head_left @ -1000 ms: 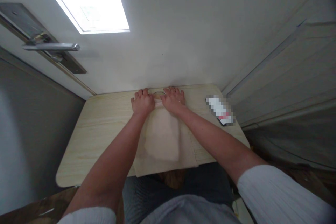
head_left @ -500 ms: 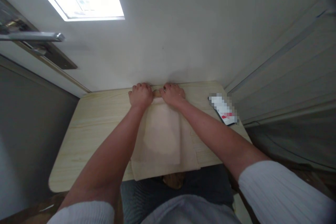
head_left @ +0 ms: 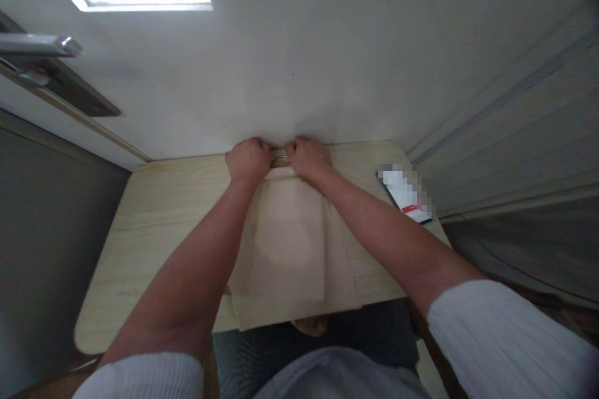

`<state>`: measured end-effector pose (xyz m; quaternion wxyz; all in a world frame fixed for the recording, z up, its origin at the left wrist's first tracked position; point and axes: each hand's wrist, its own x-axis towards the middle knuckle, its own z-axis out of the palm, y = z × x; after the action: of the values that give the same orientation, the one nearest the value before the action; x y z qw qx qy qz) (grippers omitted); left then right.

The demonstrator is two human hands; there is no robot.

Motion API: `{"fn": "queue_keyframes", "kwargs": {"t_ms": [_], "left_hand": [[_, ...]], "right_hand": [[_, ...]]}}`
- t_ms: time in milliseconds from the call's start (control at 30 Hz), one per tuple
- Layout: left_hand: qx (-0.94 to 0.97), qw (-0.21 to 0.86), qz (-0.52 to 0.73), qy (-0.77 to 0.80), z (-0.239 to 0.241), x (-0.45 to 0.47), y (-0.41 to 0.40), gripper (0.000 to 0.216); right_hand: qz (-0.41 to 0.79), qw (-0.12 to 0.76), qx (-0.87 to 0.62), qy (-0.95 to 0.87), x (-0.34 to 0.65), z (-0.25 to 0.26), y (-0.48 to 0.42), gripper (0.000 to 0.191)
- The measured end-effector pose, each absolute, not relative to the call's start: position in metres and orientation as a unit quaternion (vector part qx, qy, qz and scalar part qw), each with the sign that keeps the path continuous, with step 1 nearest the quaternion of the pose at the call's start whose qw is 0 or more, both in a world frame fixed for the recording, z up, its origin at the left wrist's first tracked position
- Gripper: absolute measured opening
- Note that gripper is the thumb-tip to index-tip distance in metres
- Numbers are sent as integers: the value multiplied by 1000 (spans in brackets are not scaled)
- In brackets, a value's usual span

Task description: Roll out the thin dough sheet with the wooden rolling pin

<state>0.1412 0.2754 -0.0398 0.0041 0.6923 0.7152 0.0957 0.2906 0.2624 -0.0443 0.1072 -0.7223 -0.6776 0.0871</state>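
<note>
A pale pink folded cloth (head_left: 290, 243) lies on a light wooden table (head_left: 163, 218), reaching from the far edge to the near edge. My left hand (head_left: 248, 161) and my right hand (head_left: 306, 159) sit side by side at the cloth's far end, against the wall. Both are curled into fists that grip the cloth's far edge. Between them shows a small metal ring or hook (head_left: 279, 159), partly hidden by the fingers.
A phone (head_left: 405, 194) lies at the table's far right corner. A white wall (head_left: 299, 75) rises right behind the table. A door with a metal handle (head_left: 37, 45) is at the upper left. Panelled wall stands to the right.
Both hands have gone from fingers spread flat on the cloth's far end to closed fists gripping it. The view has tilted slightly, and the table sits lower.
</note>
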Motion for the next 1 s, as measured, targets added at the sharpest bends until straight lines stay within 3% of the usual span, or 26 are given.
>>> {"fn": "queue_keyframes", "kwargs": {"t_ms": [567,1000], "left_hand": [[759,3,99,643,-30,147,284,51],[756,20,118,643,-31,144,267,54]], "right_hand": [[80,110,-727,-673,293,-44,276,50],[83,105,-726,-675,289,-42,260,69]]}}
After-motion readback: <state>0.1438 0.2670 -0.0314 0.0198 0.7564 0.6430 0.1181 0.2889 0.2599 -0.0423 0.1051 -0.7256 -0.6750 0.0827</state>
